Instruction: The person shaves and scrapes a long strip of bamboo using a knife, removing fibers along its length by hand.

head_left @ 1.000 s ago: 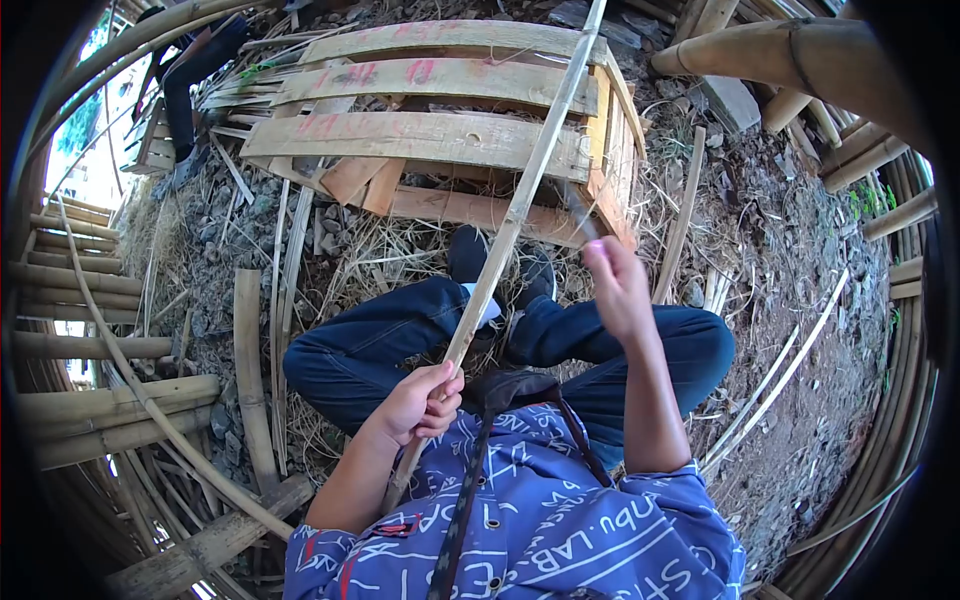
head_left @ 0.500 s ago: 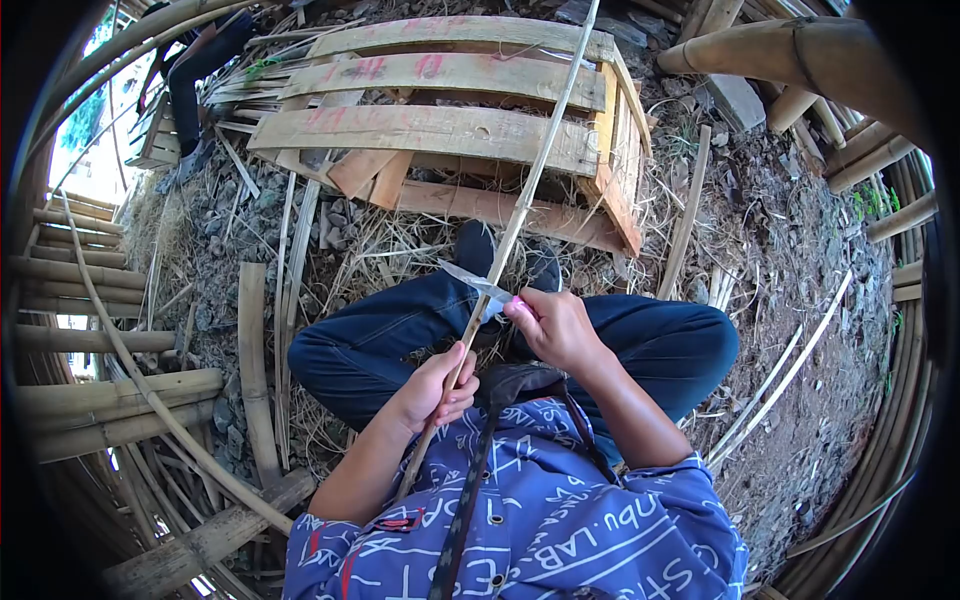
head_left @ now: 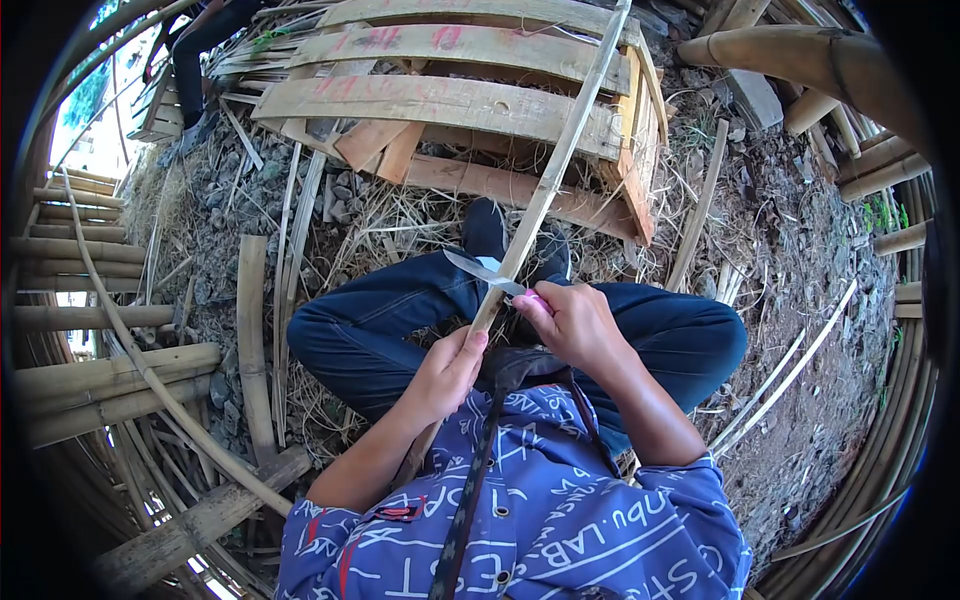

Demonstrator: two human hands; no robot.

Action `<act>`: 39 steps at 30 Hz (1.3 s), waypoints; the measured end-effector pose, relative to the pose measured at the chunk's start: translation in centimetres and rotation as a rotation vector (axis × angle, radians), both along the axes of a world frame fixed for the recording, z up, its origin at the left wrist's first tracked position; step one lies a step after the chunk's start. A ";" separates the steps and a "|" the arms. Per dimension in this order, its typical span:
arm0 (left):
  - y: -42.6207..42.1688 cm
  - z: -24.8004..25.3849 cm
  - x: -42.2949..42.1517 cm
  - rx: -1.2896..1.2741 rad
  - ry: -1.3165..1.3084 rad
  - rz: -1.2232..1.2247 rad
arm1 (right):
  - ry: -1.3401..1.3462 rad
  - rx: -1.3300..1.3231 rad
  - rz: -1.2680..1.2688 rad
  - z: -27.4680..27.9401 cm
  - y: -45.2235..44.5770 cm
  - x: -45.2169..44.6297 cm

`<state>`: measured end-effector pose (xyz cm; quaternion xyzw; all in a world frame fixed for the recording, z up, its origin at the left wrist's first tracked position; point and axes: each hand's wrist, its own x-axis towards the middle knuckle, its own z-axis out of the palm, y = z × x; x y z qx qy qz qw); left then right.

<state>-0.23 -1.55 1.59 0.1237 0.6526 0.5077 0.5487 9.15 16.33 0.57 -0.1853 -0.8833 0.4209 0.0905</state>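
Observation:
A long, thin bamboo strip (head_left: 545, 190) runs slantwise from beside my waist, up between my legs and over the wooden crate. My left hand (head_left: 447, 375) is closed around its lower part, thumb lying along the strip. In my right hand (head_left: 578, 325) is a knife with a pink handle, most of the handle hidden by my fingers. Its bare blade (head_left: 478, 270) points up and left and lies across the strip, just above my left hand. Whether the edge bites into the bamboo, I cannot tell.
A slatted wooden crate (head_left: 400, 97) stands beyond my feet. Bamboo poles (head_left: 110, 375) lie stacked at the left, with a thick pole (head_left: 790, 55) at the upper right. Shavings and stones cover the ground. At the upper left a person's leg (head_left: 190, 65) shows.
The strip's far end has swung right and looks broader now. The knife and my right hand have shifted slightly right, while my left hand keeps its hold. The view has tilted a little.

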 end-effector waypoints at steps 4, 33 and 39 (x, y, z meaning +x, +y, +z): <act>-0.3 -0.9 0.1 0.041 0.127 -0.023 | -0.004 0.045 -0.001 -0.6 -0.2 0.1; -0.4 -0.1 1.2 -0.072 0.567 -0.055 | -0.050 0.406 -0.235 -1.5 5.5 -1.1; -0.5 0.2 0.8 -0.072 0.551 -0.076 | -0.001 0.369 -0.312 -2.2 5.2 -1.4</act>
